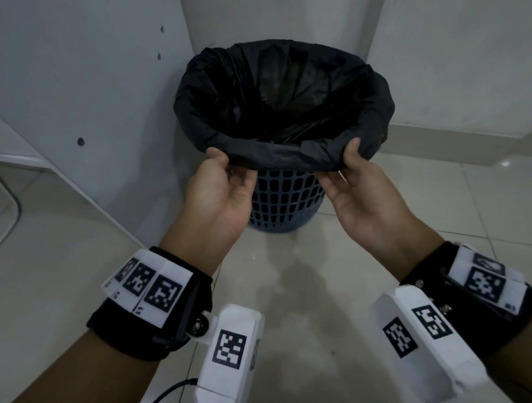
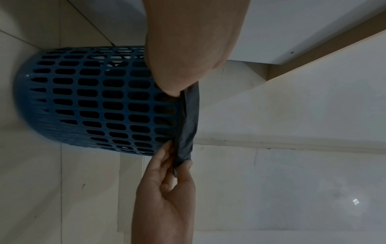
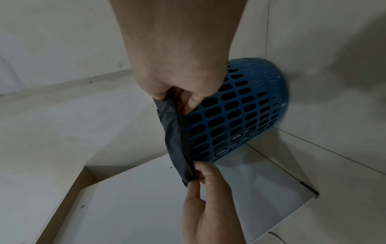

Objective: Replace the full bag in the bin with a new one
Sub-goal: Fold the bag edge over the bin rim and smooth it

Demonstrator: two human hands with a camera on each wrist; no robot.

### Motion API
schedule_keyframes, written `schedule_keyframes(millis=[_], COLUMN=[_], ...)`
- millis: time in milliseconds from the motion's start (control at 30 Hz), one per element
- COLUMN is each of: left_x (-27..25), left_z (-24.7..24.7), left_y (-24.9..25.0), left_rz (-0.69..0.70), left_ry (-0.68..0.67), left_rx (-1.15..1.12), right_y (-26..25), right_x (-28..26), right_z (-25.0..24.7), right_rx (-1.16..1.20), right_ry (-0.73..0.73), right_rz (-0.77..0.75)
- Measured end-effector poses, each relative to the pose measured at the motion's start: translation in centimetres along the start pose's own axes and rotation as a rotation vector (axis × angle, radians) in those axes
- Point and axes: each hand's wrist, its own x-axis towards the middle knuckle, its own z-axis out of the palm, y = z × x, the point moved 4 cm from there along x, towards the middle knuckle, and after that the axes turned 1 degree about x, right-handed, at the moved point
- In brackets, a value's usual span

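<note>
Now, at the left of the head view, the left hand (image 1: 221, 193) pinches the near edge of the thin black plastic bin bag (image 1: 281, 101) between thumb and curled fingers, its grip closed on the folded cuff where it wraps over the rim. That bag lines the round blue perforated plastic bin (image 1: 286, 202), which stands upright on the pale tiled floor (image 1: 72, 269) in a corner beside a white panel (image 1: 81, 71). To the right, the right hand (image 1: 365, 199) pinches the same cuff a little further round the rim, thumb on top. Which step this is cannot be told for sure; the bag looks dark and mostly hollow inside. To do it well, I judge both hands should move the cuff evenly, working round the rim in small bites, keeping the thin film slack rather than stretched so it does not tear or tip the light bin.
</note>
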Motion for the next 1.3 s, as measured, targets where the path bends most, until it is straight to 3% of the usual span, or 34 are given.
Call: schedule_keyframes(millis=[133,300,467,700,833,933,1133,1300], left_x=[0.1,-0.7,-0.9,-0.9,-1.1,-1.3,-0.8,-0.7], left_z=[-1.4,-1.5,-0.9,-0.9,-1.2,-1.1,-0.6,-0.3], left_y=[-0.3,-1.3,-1.2,-0.8,-1.4,-1.5,-1.2,-0.8], left_rz=[0.010,-0.026,-0.041,0.079,-0.037,-0.034,0.052,0.031], left_ry=[0.040,-0.070,-0.073,-0.114,-0.085,-0.117,-0.165,-0.147], left_rx=[0.283,0.148,0.172,0.148,0.236,0.244,0.136,0.086], right_y=[0.7,0.9,1.0,2.5,3.1,3.2,3.0,2.1], right_x=[0.0,0.0,-0.3,-1.2,-1.4,-1.6,-1.9,-1.3], right_z=[0.6,0.8,0.8,1.1,1.2,1.3,1.4,0.4], right_rx=[0.021,-0.001,-0.003,-0.084,-0.139,-0.145,-0.111,-0.075], right_ry=[-0.013,0.004,0.003,-0.028,-0.012,0.005,-0.014,0.054], right_rz=[-0.004,-0.035,-0.027,0.004,0.020,0.015,0.007,-0.015])
